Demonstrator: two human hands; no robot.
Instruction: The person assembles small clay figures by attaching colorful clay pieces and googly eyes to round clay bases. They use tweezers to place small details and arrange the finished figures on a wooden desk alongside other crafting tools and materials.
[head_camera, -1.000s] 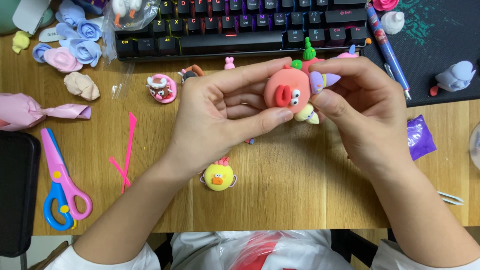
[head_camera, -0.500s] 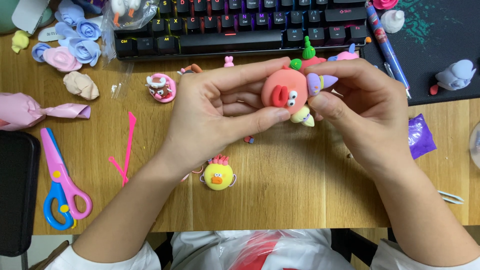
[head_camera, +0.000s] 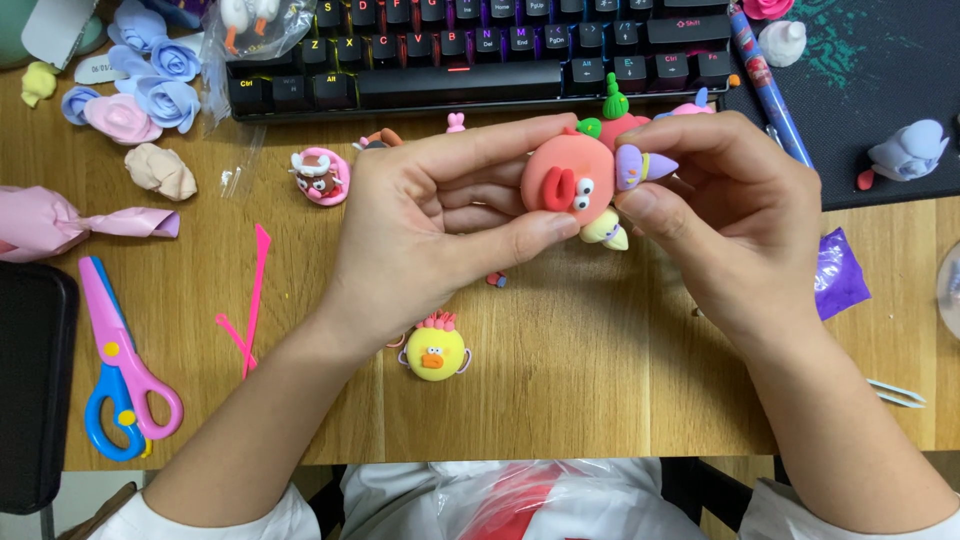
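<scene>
One pink clay figure (head_camera: 565, 185) with red lips, small eyes and a purple horn is held above the wooden desk (head_camera: 600, 380), just in front of the black keyboard (head_camera: 480, 60). It is clamped between the left hand (head_camera: 440, 220) and the right hand (head_camera: 730, 220), thumbs and fingertips closed on it. A yellow clay duck (head_camera: 435, 352) lies below, pink scissors (head_camera: 120, 370) far left.

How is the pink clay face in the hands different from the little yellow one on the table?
The pink clay face is bigger and held up by the left hand and right hand; the yellow clay face lies alone on the table. Pink has purple and green bits; yellow has a pink tuft. Both have faces.
</scene>
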